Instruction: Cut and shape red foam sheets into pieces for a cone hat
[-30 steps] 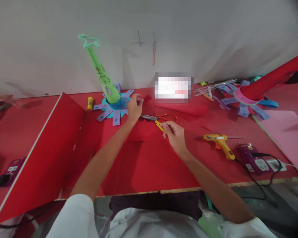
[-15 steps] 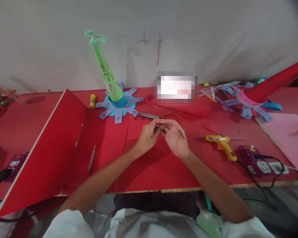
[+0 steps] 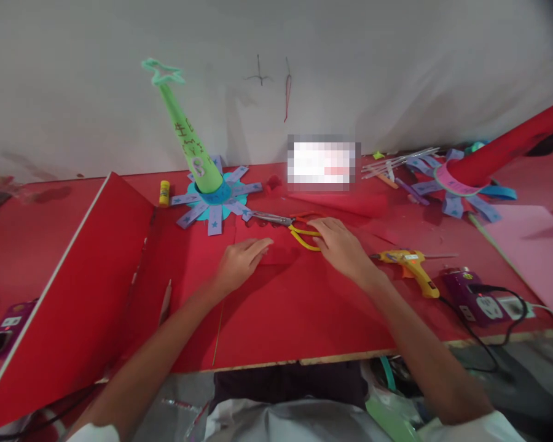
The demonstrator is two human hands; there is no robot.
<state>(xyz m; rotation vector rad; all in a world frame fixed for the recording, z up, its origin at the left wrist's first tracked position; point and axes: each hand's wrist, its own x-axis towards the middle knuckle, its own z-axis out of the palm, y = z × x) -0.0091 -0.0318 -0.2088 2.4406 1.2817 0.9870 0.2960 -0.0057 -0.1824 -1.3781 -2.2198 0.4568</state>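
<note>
My left hand point(image 3: 240, 261) lies flat on a red paper piece point(image 3: 276, 245) on the red table point(image 3: 295, 313), fingers stretched out. My right hand point(image 3: 343, 245) rests palm down beside it, its fingertips at the yellow handle loops of the scissors point(image 3: 289, 223). The scissors lie on the table just beyond both hands, blades pointing left. I cannot tell whether the right fingers grip the handles.
A green cone with a star top point(image 3: 187, 138) stands on a blue and purple paper base behind the hands. A yellow glue stick point(image 3: 164, 192) is left of it. A yellow glue gun point(image 3: 410, 265), purple power strip point(image 3: 472, 298), red cone point(image 3: 502, 150), pink sheet point(image 3: 534, 252) lie right. Red folded board point(image 3: 74, 294) stands left.
The hands, joined together half a second ago, have parted. The left now lies flat on the red paper and the right has moved to the scissors' handles.
</note>
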